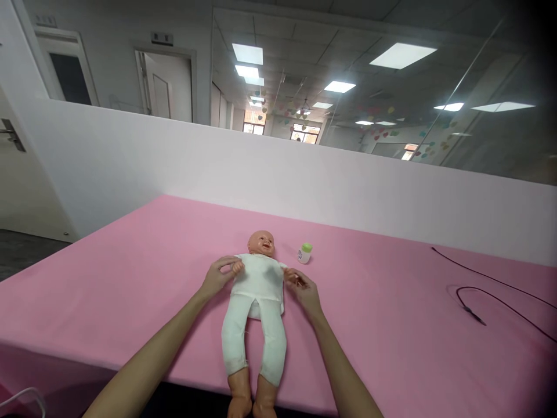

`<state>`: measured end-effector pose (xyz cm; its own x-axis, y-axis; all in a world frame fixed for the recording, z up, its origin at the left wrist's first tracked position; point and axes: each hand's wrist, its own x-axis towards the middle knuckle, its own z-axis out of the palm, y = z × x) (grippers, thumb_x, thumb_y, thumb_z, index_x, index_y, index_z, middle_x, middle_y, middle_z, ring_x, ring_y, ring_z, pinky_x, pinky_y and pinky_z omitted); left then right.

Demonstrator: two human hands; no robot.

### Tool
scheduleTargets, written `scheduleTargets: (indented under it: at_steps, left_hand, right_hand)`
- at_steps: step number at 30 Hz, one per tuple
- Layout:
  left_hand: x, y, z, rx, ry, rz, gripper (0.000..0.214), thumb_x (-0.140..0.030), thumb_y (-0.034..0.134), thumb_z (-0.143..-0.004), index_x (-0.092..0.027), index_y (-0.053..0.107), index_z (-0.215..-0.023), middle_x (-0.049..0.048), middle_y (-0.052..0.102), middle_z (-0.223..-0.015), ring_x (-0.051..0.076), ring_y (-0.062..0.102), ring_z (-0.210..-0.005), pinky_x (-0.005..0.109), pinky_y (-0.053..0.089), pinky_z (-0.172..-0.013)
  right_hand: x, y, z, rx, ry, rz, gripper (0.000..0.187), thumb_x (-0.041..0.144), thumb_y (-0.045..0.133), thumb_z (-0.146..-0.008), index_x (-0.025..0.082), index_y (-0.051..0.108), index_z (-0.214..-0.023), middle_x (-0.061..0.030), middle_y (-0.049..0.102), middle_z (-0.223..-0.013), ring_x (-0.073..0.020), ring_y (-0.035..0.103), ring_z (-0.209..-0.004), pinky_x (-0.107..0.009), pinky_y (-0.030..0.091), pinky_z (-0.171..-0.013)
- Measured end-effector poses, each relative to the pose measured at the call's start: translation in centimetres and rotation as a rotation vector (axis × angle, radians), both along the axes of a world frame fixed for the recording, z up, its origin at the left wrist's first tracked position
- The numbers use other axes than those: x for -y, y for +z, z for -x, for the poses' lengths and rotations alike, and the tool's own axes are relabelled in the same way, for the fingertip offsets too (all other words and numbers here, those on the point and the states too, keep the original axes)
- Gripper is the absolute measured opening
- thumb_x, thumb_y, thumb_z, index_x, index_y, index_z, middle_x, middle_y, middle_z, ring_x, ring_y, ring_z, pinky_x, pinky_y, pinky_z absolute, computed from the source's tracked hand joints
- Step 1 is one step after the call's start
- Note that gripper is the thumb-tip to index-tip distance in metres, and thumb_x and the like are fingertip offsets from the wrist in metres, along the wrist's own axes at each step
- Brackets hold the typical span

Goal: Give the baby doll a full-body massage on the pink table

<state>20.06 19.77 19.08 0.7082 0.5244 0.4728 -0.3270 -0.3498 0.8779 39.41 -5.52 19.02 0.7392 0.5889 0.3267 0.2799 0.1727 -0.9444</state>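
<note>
A baby doll (256, 302) in white clothes lies on its back on the pink table (130, 278), head away from me, feet over the near edge. My left hand (217, 276) is curled round the doll's small hand at its left side. My right hand (302, 287) is closed on the doll's other hand at its right side. A small white bottle with a green cap (304, 253) stands just right of the doll's head, apart from my right hand.
A black cable (487, 299) lies across the table's right part. A low white partition wall (304, 180) runs behind the table. A white object (21, 400) shows at the bottom left corner.
</note>
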Motion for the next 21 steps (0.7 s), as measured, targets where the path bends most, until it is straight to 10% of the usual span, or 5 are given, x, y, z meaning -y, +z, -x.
scheduleTargets:
  at_steps: [9, 21]
  left_hand:
    - [-4.0, -1.5, 0.3, 0.135, 0.518, 0.812, 0.027, -0.04, 0.08, -0.082, -0.016, 0.068, -0.084, 0.0078, 0.07, -0.085, 0.02, 0.071, -0.081, 0.039, 0.06, -0.081]
    - [2.4, 0.8, 0.2, -0.012, -0.067, -0.489, 0.021, -0.03, 0.064, -0.095, -0.03, 0.081, -0.107, 0.0076, 0.076, -0.115, 0.027, 0.065, -0.112, 0.043, 0.048, -0.1]
  right_hand:
    - [2.0, -3.1, -5.6, -0.36, -0.327, -0.259, 0.047, 0.052, 0.086, -0.069, 0.028, 0.073, -0.108, 0.0009, 0.065, -0.076, -0.0151, 0.054, -0.059, -0.03, 0.053, -0.057]
    - [-0.3, 1.4, 2.5, 0.39, 0.202, 0.199, 0.023, 0.039, 0.075, -0.086, 0.03, 0.081, -0.107, -0.0085, 0.071, -0.122, -0.03, 0.063, -0.116, -0.047, 0.05, -0.102]
